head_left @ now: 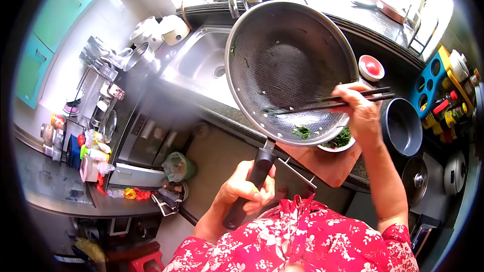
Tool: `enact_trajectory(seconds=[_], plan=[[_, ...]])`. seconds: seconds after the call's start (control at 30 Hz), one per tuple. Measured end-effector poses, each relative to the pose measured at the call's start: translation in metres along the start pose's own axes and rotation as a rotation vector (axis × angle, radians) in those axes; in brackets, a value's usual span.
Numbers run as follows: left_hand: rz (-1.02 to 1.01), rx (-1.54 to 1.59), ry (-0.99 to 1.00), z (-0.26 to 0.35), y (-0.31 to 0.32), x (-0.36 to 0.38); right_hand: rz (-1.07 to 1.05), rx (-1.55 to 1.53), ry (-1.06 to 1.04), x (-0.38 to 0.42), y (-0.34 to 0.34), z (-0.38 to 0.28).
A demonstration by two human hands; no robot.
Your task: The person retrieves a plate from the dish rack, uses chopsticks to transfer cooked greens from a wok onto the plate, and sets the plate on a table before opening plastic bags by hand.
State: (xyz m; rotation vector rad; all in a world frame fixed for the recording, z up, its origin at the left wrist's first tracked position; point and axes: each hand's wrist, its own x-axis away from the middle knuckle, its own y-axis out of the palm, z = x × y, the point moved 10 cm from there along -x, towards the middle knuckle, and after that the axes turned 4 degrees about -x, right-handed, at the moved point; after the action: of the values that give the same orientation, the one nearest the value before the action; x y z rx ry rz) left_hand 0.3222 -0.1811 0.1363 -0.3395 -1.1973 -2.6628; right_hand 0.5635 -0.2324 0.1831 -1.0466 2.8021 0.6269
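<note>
My left hand (247,190) is wrapped round the black handle of a wok (287,50), which is tilted so its inside faces me. In my right hand (359,107) is a pair of dark chopsticks (322,105), their tips inside the wok near its lower wall. A small clump of green leaves (301,131) and several pale bits cling to the wok's inner surface. Partly hidden below the wok rim, a white bowl (339,147) holds more cooked greens. That bowl stands on a wooden cutting board (322,163).
Behind the wok lies a steel sink (201,60) with a faucet (234,2). To the right are a small bowl with something red (371,67), a dark pot (403,127), a glass lid (416,180) and a bottle rack (428,85). A lined bin (177,166) stands on the floor.
</note>
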Motion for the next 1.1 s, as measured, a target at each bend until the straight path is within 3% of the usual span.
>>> enact_trajectory(seconds=[0.03, 0.1, 0.27, 0.3, 0.43, 0.5, 0.63, 0.7, 0.83, 0.97, 1.03, 1.1], plan=[[-0.004, 0.027, -0.009, -0.002, 0.0, 0.001, 0.031, 0.097, -0.047, -0.004, -0.014, -0.011], [-0.003, 0.041, -0.009, -0.003, -0.001, 0.001, 0.088, -0.043, -0.061, -0.005, -0.018, -0.028], [0.009, 0.023, -0.004, -0.004, 0.005, -0.001, -0.011, -0.236, -0.021, -0.004, 0.042, -0.017], [0.02, 0.031, -0.002, -0.004, 0.005, -0.001, -0.069, -0.221, -0.037, -0.006, 0.049, -0.01], [0.007, 0.002, 0.006, -0.008, 0.002, 0.003, 0.038, 0.118, -0.027, 0.0, 0.006, -0.022], [0.022, 0.052, -0.005, -0.011, 0.002, 0.004, 0.079, 0.104, -0.058, 0.003, -0.006, -0.038], [0.025, 0.027, 0.012, -0.009, 0.003, 0.005, 0.039, -0.042, -0.269, -0.004, 0.024, -0.056], [0.034, 0.054, -0.008, -0.009, 0.005, 0.006, -0.026, -0.258, -0.205, -0.014, 0.046, -0.053], [0.019, 0.05, -0.011, -0.01, 0.008, 0.006, 0.008, -0.301, -0.269, -0.028, 0.064, -0.058], [0.031, 0.022, -0.025, -0.012, 0.012, 0.005, 0.054, -0.451, -0.232, -0.042, 0.061, -0.042], [0.041, 0.017, -0.025, -0.012, 0.012, 0.006, -0.059, -0.416, -0.024, -0.046, 0.066, -0.02], [0.046, 0.002, -0.027, -0.014, 0.01, 0.007, -0.076, 0.028, 0.096, -0.038, 0.052, -0.016]])
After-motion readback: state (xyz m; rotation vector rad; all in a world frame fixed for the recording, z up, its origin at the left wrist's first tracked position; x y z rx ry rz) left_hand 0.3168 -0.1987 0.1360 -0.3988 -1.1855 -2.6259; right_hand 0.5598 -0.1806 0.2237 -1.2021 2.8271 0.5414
